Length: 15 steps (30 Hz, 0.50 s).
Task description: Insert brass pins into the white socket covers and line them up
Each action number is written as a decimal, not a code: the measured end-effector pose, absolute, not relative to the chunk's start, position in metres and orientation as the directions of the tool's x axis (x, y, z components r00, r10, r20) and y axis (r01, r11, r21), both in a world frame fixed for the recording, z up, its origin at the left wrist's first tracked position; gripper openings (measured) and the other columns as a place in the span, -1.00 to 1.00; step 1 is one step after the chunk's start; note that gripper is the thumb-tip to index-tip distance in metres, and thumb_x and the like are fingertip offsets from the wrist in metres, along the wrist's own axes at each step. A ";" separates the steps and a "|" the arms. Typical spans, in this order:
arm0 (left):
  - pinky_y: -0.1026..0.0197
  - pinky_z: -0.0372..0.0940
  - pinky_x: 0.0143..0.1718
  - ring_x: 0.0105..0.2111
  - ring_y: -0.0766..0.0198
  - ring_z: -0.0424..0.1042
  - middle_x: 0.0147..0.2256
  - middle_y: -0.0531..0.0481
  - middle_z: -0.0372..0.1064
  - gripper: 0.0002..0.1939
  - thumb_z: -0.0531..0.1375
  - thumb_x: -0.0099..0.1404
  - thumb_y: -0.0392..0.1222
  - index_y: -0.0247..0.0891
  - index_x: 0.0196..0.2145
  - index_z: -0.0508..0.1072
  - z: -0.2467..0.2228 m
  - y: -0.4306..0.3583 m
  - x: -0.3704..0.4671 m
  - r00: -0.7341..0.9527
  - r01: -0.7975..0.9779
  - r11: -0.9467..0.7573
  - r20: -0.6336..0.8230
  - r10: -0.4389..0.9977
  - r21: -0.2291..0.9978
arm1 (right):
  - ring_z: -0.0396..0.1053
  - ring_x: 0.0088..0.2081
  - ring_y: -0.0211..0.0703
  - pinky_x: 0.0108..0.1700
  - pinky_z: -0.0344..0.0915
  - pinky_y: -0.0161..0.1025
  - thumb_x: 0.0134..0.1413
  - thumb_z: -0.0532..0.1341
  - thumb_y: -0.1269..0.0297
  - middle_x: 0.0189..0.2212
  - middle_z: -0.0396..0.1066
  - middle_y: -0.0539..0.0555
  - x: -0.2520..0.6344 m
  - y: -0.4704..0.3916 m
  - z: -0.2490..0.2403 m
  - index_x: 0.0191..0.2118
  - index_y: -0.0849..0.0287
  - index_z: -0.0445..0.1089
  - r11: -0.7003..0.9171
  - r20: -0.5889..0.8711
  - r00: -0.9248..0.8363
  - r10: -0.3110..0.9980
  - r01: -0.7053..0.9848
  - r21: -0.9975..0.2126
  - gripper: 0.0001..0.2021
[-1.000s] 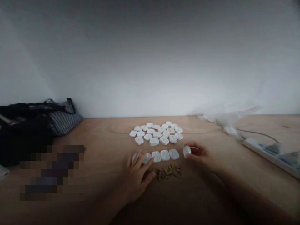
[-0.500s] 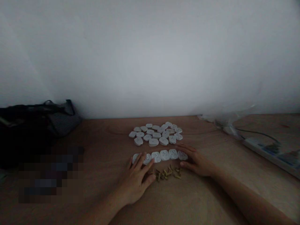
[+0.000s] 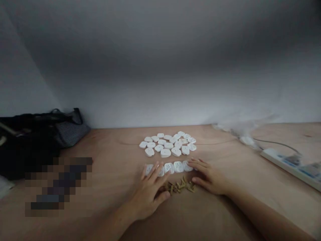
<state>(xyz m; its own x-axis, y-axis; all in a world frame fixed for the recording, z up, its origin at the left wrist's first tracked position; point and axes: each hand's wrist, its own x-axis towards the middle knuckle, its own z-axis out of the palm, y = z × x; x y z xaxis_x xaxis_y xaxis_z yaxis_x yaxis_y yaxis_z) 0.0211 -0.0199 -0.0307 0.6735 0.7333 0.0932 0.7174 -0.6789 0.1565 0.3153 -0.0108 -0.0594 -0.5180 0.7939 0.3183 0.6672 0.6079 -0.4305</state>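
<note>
A row of white rounded-square plastic pieces (image 3: 178, 166) with small holes lies across the wooden table in front of me. My left hand (image 3: 151, 187) is open, its fingers spread over the left end of the row and partly hiding the pieces there. At the other end, my right hand (image 3: 209, 175) lies with fingers stretched out over the last piece, which is mostly covered. Between the two hands, just nearer than the row, is a small heap of brass-coloured metal pieces (image 3: 178, 186); my left thumb is close beside it.
Behind the row sits a loose group of similar white pieces (image 3: 169, 146). A dark bag (image 3: 72, 129) stands at the left, near a blurred-out item (image 3: 60, 184). To the right are a power strip (image 3: 292, 167), its cable and a clear plastic bag (image 3: 247, 130). A wall rises behind.
The picture has brightened and the view has shifted slightly. My right hand now covers more of the row's right end. My left hand has moved a little to the right, still spread.
</note>
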 end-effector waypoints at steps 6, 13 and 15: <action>-0.30 -0.36 0.19 0.27 -0.04 -0.25 0.28 0.00 -0.25 -0.39 -0.08 0.32 0.20 0.05 0.25 -0.12 -0.009 -0.037 0.023 0.880 0.469 -0.850 -0.053 0.471 0.238 | -0.13 0.27 0.04 0.27 -0.29 0.16 0.15 0.08 0.03 0.25 -0.04 0.13 0.308 -0.030 -0.045 0.27 0.05 -0.08 0.660 0.248 -0.615 0.748 0.651 -0.376 -0.39; -0.26 -0.35 0.20 0.27 -0.03 -0.22 0.28 0.01 -0.23 -0.40 -0.10 0.32 0.21 0.04 0.25 -0.10 -0.015 -0.031 0.014 0.873 0.481 -0.844 -0.042 0.486 0.238 | -0.14 0.27 0.11 0.25 -0.35 0.22 0.08 0.13 -0.03 0.26 -0.08 0.18 0.295 -0.021 -0.053 0.29 0.05 -0.17 0.670 0.260 -0.617 0.743 0.692 -0.270 -0.27; -0.28 -0.37 0.20 0.27 -0.05 -0.25 0.29 -0.01 -0.26 -0.39 -0.09 0.32 0.21 0.03 0.25 -0.10 -0.018 -0.028 0.011 0.881 0.470 -0.855 -0.054 0.471 0.218 | -0.14 0.27 0.08 0.24 -0.30 0.22 0.13 0.11 0.03 0.25 -0.05 0.16 0.293 -0.017 -0.056 0.29 0.05 -0.15 0.643 0.292 -0.577 0.763 0.722 -0.254 -0.33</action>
